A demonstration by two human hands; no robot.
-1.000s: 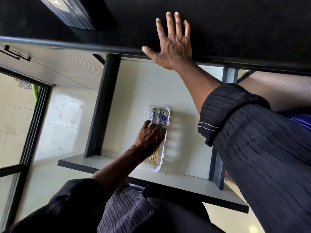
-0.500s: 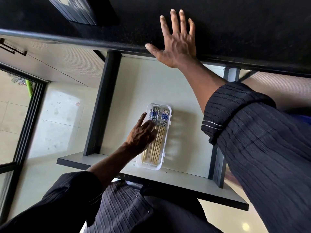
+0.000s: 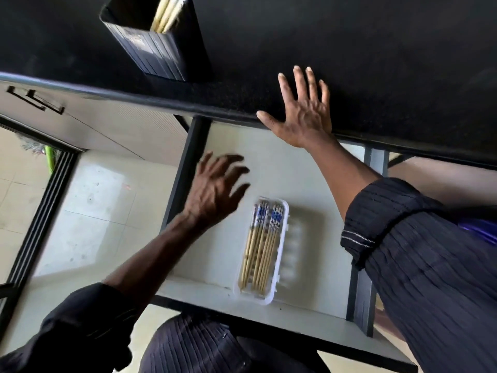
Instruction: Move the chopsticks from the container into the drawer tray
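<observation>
A clear plastic tray [image 3: 279, 254] lies in the open drawer [image 3: 304, 181], holding several wooden chopsticks [image 3: 259, 249] with blue-patterned ends. On the black countertop [image 3: 349, 44] stands a dark ribbed container [image 3: 153, 47] with more chopsticks [image 3: 168, 12] sticking out of it. My left hand [image 3: 215, 189] hovers above the drawer's left side, up and left of the tray, fingers spread and empty, blurred by motion. My right hand [image 3: 301, 111] lies flat on the countertop edge, fingers apart, holding nothing.
The drawer's dark side rails [image 3: 185, 170] frame its pale floor. A cabinet front with a black handle [image 3: 35, 99] is at the left. Pale floor tiles [image 3: 88, 216] and a dark door frame [image 3: 35, 224] lie below left.
My left hand has lifted off the chopsticks in the tray and risen up and left, open. The view tilted up, so the container on the counter now shows. My right hand stays put.
</observation>
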